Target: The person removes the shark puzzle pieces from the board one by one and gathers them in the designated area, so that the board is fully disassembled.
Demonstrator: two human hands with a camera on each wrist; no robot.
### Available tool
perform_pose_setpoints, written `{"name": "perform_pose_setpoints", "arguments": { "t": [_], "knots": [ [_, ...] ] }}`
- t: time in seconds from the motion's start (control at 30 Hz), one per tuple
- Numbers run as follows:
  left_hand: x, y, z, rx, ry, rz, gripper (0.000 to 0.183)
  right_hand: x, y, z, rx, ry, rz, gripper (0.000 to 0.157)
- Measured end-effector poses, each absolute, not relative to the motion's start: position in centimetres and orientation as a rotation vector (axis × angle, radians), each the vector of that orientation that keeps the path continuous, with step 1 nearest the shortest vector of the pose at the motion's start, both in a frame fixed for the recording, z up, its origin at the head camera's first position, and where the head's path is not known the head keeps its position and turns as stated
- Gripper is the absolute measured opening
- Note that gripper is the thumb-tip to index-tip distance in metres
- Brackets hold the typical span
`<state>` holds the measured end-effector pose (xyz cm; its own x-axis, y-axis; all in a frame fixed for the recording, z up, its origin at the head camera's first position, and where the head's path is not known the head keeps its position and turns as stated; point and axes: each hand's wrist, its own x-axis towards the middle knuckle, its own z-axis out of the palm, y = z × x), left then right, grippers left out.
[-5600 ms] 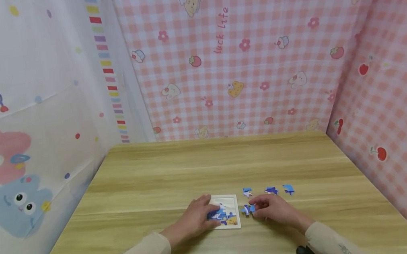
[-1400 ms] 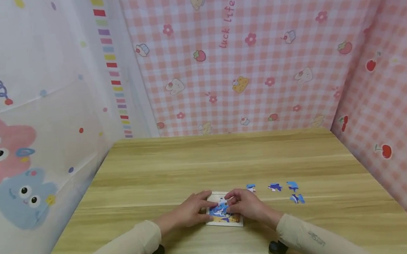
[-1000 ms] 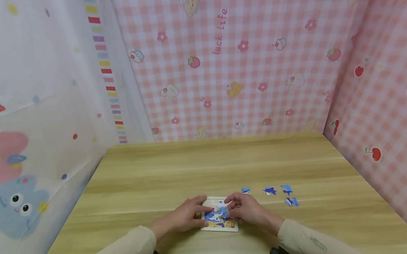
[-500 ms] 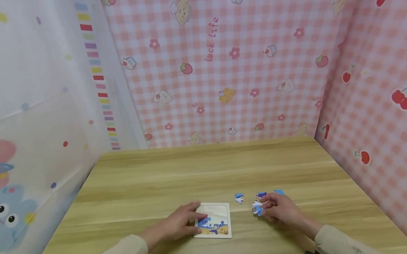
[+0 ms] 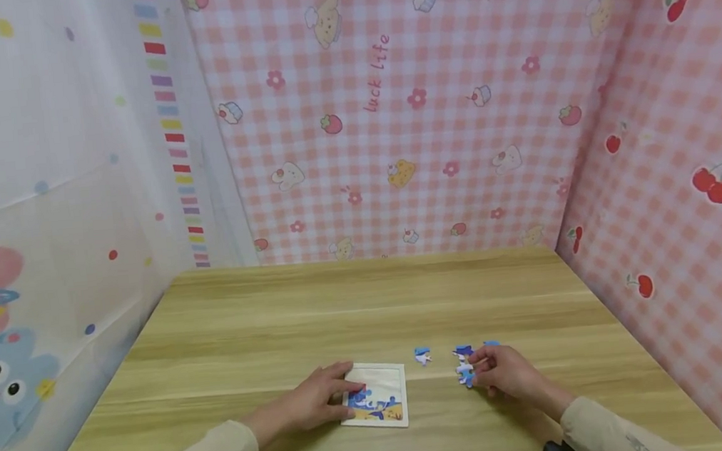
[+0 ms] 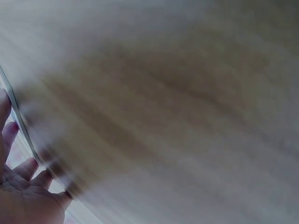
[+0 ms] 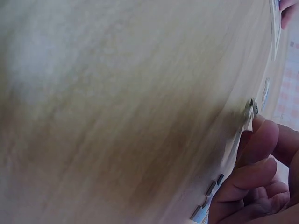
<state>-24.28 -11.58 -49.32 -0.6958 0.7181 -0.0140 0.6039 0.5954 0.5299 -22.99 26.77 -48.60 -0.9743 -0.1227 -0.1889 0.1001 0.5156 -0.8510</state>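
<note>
My left hand [image 5: 317, 398] lies on the left edge of a small white-framed puzzle tray [image 5: 404, 386], its fingers extended over the rim. Blue, white and yellow puzzle pieces fill the tray's lower part, while the pale base shows above. To the right of the tray, my right hand [image 5: 509, 374] pinches a blue and white puzzle piece [image 5: 465, 375] low over the table. The right wrist view shows that piece [image 7: 253, 106] edge-on at the fingertips. In the left wrist view, the left hand's fingers [image 6: 28, 168] are spread along the tray edge.
Loose puzzle pieces lie on the wooden table [image 5: 266, 320]: one with blue and white [image 5: 422, 355] by the tray's upper right, a dark blue one [image 5: 462, 350] behind the held piece, and one [image 5: 491, 343] partly behind the right hand. Patterned curtains [image 5: 341, 148] enclose the table.
My right hand has moved from over the tray to the right, carrying a puzzle piece off it. The left hand stays at the tray's left edge. The head view has shifted slightly.
</note>
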Motion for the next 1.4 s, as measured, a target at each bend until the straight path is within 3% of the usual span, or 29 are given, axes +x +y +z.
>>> {"name": "perform_pose_setpoints", "arguments": {
  "t": [0.43,0.97,1.4],
  "knots": [
    [-24.4,-10.9,-48.7,1.107,2.63,0.69,0.048,-22.9,25.4,-47.4,-0.049,2.723,-1.294,0.039],
    [-24.6,-11.7,-48.9,0.992,2.736,0.677,0.066,-24.1,13.0,-47.1,-0.267,2.399,-1.436,0.024],
    [-23.7,-11.9,-49.2,0.893,2.734,0.577,0.073,-23.9,10.4,-48.3,-0.392,2.466,-1.264,0.022]
  ]
}}
